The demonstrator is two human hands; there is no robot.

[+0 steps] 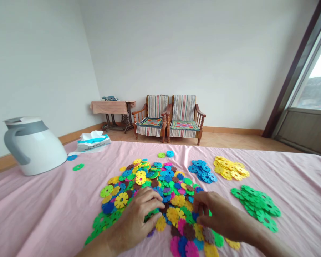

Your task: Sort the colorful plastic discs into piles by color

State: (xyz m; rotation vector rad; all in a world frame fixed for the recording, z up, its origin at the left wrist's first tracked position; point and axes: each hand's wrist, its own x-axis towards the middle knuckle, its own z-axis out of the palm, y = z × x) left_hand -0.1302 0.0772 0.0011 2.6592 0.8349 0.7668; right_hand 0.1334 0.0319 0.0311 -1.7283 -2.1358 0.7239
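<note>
Holding white tissue point(93, 135), a box point(96, 143) stands beyond heaped discs point(178, 200).

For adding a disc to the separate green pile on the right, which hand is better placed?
Probably the right hand: it is at the right side of the mixed heap, nearer the green pile. The left hand is farther away, at the heap's near left part.

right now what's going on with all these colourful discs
A person's left hand and right hand are at a multicoloured pile of notched discs on a pink cloth. Whether either grip holds a disc is hard to tell. A blue heap, a yellow heap and a green heap lie right of the pile.
</note>
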